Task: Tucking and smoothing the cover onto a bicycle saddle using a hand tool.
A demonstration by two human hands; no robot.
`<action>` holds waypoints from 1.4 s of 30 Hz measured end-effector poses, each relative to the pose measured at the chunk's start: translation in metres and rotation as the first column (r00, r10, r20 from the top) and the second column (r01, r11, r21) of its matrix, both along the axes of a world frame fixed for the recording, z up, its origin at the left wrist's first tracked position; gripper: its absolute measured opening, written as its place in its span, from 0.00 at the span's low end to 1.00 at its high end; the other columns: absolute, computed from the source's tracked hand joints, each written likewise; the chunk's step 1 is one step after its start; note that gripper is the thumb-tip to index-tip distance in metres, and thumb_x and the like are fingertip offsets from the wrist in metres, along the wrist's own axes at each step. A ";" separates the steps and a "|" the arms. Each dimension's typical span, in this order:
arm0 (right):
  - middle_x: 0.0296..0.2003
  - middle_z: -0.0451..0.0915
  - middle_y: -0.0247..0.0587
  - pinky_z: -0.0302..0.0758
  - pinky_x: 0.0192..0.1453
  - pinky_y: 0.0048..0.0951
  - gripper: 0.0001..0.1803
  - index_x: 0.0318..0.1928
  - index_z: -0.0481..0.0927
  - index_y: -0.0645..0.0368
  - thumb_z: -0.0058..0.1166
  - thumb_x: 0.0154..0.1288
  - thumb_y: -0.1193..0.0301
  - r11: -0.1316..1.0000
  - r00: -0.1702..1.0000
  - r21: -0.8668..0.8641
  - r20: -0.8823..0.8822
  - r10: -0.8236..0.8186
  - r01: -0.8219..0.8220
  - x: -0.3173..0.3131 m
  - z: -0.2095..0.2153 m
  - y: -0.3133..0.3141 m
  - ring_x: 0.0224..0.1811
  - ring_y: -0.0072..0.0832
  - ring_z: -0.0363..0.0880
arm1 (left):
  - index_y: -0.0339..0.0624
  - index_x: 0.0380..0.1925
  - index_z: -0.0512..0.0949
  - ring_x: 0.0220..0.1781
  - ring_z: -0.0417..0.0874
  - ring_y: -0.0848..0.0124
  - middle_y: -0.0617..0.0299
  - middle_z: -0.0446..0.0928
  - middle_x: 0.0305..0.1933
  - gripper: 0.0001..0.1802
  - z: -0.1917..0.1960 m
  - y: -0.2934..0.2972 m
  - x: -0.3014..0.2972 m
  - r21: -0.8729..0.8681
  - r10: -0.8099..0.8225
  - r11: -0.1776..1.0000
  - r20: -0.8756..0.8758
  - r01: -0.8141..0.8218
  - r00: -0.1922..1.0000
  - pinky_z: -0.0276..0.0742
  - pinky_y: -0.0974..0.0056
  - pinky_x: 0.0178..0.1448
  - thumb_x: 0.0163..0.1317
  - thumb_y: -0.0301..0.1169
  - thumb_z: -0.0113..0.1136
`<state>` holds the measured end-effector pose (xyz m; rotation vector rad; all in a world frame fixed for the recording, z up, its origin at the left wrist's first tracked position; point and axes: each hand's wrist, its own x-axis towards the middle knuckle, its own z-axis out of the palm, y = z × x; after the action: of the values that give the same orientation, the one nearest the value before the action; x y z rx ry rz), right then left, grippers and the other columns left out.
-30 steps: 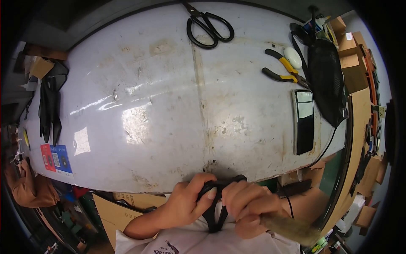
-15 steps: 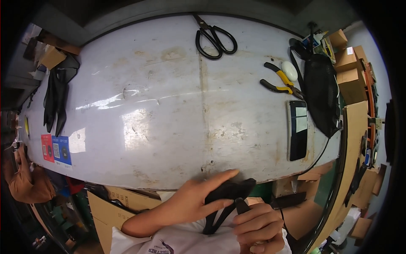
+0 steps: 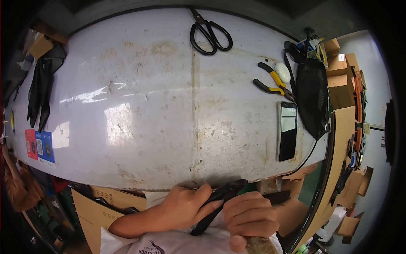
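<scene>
We have both hands down at the near edge of the table (image 3: 169, 106), close to our body, working a black strap (image 3: 211, 207) that runs slantwise between them. Our left hand (image 3: 186, 207) pinches the strap with thumb and fingertips along its middle, so its grip is clenched on it; our right hand (image 3: 249, 213) is curled into a fist around the strap's upper end, where a darker, thicker part sticks out toward the table edge, and something brownish shows under that fist that we cannot make out. The strap is off the table, held in the air just in front of our shirt. We judge the work to be in its middle: the strap is in hand and being handled, but nothing finished lies on the table, and whether any part of it is already joined or cut we cannot tell. The tools lie untouched and well apart from our hands. Counting them: one pair of black scissors (image 3: 210, 33) at the far edge, one pair of yellow-handled pliers (image 3: 272, 82) on the right, one white oval object (image 3: 282, 72) touching the pliers, one phone (image 3: 287, 130) lying flat, one black mesh bag (image 3: 312, 99) just beside it, one pair of black gloves (image 3: 40, 91) at the far left, and two small cards, red and blue (image 3: 39, 144), near the left rim.
</scene>
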<state>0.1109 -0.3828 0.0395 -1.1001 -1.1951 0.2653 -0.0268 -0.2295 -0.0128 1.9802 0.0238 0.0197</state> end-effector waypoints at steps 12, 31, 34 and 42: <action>0.22 0.79 0.43 0.84 0.26 0.39 0.10 0.36 0.75 0.66 0.64 0.67 0.76 0.995 0.994 -0.072 0.080 0.073 -0.067 -0.005 0.006 0.018 0.20 0.35 0.81 | 0.39 0.42 0.81 0.16 0.79 0.55 0.55 0.72 0.16 0.15 -0.017 0.010 -0.006 -0.341 -0.060 0.937 0.065 0.078 0.996 0.73 0.55 0.23 0.68 0.38 0.73; 0.27 0.76 0.41 0.87 0.28 0.39 0.13 0.35 0.69 0.62 0.59 0.74 0.72 0.942 0.953 0.153 -0.096 -0.286 0.298 -0.067 -0.012 0.020 0.22 0.31 0.81 | 0.42 0.24 0.76 0.14 0.77 0.57 0.58 0.71 0.13 0.19 -0.018 0.004 -0.007 -0.296 0.017 0.955 0.093 0.011 0.996 0.71 0.55 0.20 0.60 0.38 0.78; 0.28 0.78 0.43 0.87 0.29 0.39 0.10 0.37 0.71 0.64 0.61 0.72 0.75 0.999 0.997 -0.026 0.061 -0.044 0.046 -0.043 0.007 0.016 0.23 0.33 0.81 | 0.43 0.24 0.74 0.13 0.75 0.57 0.59 0.70 0.12 0.19 -0.018 0.004 -0.008 -0.307 0.029 0.952 0.155 0.021 0.987 0.69 0.55 0.19 0.59 0.37 0.78; 0.26 0.79 0.40 0.86 0.29 0.39 0.11 0.37 0.72 0.62 0.63 0.72 0.74 0.974 0.984 0.162 -0.049 0.171 -0.161 -0.047 -0.011 0.011 0.20 0.34 0.80 | 0.43 0.24 0.72 0.14 0.76 0.57 0.58 0.70 0.13 0.19 -0.022 -0.002 -0.008 -0.346 0.080 0.938 0.164 -0.018 0.983 0.69 0.55 0.19 0.58 0.33 0.77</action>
<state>0.0642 -0.3722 0.0288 -0.8497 -1.2324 0.3253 -0.0352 -0.2312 -0.0349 1.6205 -0.0362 0.2102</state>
